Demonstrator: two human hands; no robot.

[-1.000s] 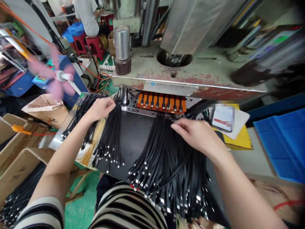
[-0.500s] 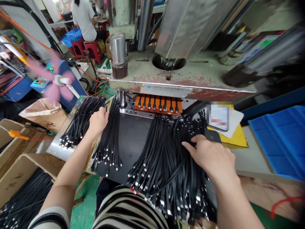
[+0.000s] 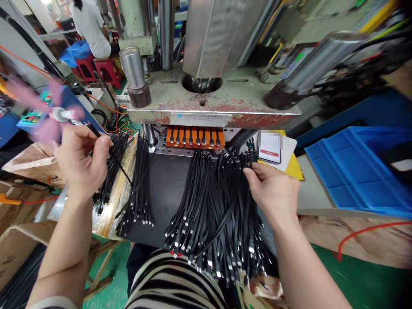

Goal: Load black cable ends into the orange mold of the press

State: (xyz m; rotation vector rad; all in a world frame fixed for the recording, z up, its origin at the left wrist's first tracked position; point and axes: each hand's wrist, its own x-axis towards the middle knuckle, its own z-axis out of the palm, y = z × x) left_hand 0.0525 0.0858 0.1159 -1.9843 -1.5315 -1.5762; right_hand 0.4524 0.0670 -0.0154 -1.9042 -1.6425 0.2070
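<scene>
Raised at the left, my left hand [image 3: 84, 161] is closed on black cable, with one strand trailing down to the right. Below and beside it lie a left cable bunch [image 3: 112, 165] and a narrower bunch [image 3: 141, 189] on the black work surface [image 3: 165, 184]. My right hand [image 3: 272, 189] has thumb and fingers pinched at the upper right edge of the large pile of black cables [image 3: 222, 206]; what lies between the fingertips is too small to tell. An orange fixture [image 3: 195, 137] holding several cable ends sits under the press.
The metal press [image 3: 212, 105] stands ahead. A pink fan [image 3: 58, 113] is close to my left hand. At right are a phone [image 3: 269, 148] and a blue tray [image 3: 350, 171]. Cardboard boxes [image 3: 25, 231] stand at lower left. A seated person [image 3: 92, 30] is in the back.
My left hand has moved left and up from the left bunches, and cable now shows in it. My right hand's fingers have closed at the pile's edge. The camera view has shifted right.
</scene>
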